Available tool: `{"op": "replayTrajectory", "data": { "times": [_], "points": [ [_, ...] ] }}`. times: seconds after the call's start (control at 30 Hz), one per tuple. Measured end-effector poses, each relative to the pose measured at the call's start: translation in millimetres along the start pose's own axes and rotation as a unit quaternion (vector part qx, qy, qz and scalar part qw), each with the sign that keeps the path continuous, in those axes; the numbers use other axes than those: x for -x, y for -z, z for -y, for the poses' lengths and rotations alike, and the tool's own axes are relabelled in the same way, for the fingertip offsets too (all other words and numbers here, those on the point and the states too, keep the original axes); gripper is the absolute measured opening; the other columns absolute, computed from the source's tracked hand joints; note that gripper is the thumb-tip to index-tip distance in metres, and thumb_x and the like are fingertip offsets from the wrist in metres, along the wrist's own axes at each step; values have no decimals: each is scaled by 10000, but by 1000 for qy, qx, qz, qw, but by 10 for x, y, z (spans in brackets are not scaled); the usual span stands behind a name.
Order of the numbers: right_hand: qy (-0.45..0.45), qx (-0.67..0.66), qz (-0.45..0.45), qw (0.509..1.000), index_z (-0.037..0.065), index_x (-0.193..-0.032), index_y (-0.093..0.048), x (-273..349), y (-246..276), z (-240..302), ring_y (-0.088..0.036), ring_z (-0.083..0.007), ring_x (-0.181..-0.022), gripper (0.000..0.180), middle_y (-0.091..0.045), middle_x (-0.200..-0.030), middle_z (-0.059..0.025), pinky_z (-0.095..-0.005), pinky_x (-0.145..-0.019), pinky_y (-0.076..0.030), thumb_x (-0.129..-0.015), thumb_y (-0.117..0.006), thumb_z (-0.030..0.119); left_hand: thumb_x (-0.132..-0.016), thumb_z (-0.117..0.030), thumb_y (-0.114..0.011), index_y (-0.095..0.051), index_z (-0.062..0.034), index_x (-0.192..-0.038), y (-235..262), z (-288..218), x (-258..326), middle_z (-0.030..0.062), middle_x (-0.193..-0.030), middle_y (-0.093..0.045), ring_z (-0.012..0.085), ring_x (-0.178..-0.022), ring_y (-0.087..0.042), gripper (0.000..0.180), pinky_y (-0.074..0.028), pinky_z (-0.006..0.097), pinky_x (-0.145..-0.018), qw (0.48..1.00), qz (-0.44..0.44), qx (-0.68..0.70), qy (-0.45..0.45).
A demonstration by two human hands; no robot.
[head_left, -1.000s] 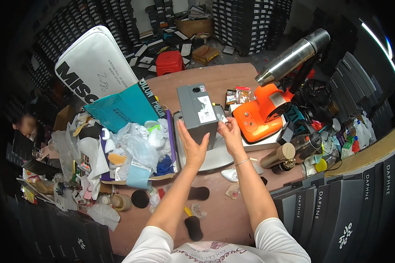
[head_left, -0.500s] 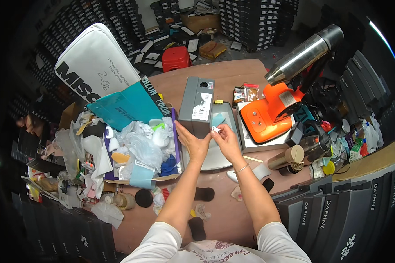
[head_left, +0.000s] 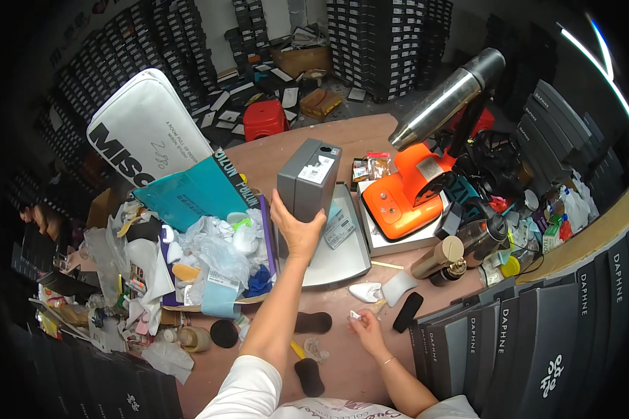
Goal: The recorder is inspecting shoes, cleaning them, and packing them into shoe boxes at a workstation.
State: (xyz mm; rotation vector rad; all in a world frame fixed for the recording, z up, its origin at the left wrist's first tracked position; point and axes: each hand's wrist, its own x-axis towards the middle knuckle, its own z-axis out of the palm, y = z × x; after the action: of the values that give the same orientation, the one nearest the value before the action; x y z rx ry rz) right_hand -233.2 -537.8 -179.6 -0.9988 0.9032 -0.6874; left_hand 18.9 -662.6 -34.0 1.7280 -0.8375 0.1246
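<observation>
A dark grey shoebox (head_left: 302, 199) is tipped up at the middle of the table, with a torn white label (head_left: 316, 170) on its end. My left hand (head_left: 297, 232) grips the box by its near side, thumb on the right and fingers on the left. Low over the table to the right, my right hand (head_left: 367, 331) pinches a small white scrap (head_left: 355, 315), perhaps paper. Behind and right of the shoebox lies a shallow light grey box lid (head_left: 339, 264), holding a pale sheet of printed labels (head_left: 340, 229). A white pad (head_left: 365, 292) rests just beyond my right hand.
An orange machine (head_left: 398, 209) with a metal cylinder (head_left: 447, 98) stands right of the lid. Left is an open carton (head_left: 267, 237) of plastic wrap and scraps. Black brushes or pads (head_left: 313, 322) lie in front. Dark shoeboxes (head_left: 517, 342) line the right edge, near a tan flask (head_left: 437, 257).
My right hand has left the shoebox and drawn back toward me with the white scrap. The left hand keeps hold of the box, now tilted differently. The view has shifted slightly.
</observation>
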Motion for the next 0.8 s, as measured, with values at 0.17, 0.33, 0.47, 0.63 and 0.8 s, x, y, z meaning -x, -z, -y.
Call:
{"op": "replayTrajectory", "data": {
  "times": [0.17, 0.33, 0.47, 0.63, 0.8],
  "points": [
    [-36, -28, -59, 997, 35, -1050, -505, 97, 190, -168, -632, -102, -746, 174, -626, -911, -48, -221, -616, -502, -936, -625, 87, -578, -199, -813, -220, -39, -1496, 88, -503, -155, 238, -1333, -382, 407, -1255, -374, 1104, -319, 472, -1078, 986, 112, -13, -123],
    [27, -59, -14, 998, 28, -1052, -506, -137, -29, 146, -629, -100, -744, 177, -614, -890, -40, -226, -615, -500, -939, -621, 99, -544, -272, -803, -231, -61, -1514, 169, -729, -273, 226, -1303, -395, 393, -1217, -393, 1145, -299, 478, -1076, 953, 170, -121, -220],
    [33, -71, -11, 997, 30, -1052, -503, -180, -45, 173, -633, -100, -756, 176, -613, -889, -38, -227, -621, -500, -942, -619, 105, -538, -288, -800, -257, -59, -1509, 225, -748, -376, 225, -1296, -403, 393, -1208, -396, 1136, -296, 479, -1076, 949, 183, -142, -216],
    [22, -65, -6, 998, 32, -1052, -499, -96, -73, 76, -638, -99, -763, 186, -617, -888, -35, -229, -621, -502, -944, -625, 118, -540, -306, -801, -255, -53, -1510, 249, -820, -460, 231, -1291, -415, 392, -1213, -396, 1142, -289, 480, -1081, 936, 208, -162, -234],
    [21, -63, -9, 998, 23, -1065, -483, -109, -54, 122, -640, -104, -758, 225, -617, -884, -45, -227, -616, -502, -936, -639, 122, -540, -317, -801, -258, -49, -1509, 213, -907, -495, 238, -1299, -417, 394, -1220, -398, 1142, -281, 479, -1089, 935, 217, -167, -227]
  ]
}}
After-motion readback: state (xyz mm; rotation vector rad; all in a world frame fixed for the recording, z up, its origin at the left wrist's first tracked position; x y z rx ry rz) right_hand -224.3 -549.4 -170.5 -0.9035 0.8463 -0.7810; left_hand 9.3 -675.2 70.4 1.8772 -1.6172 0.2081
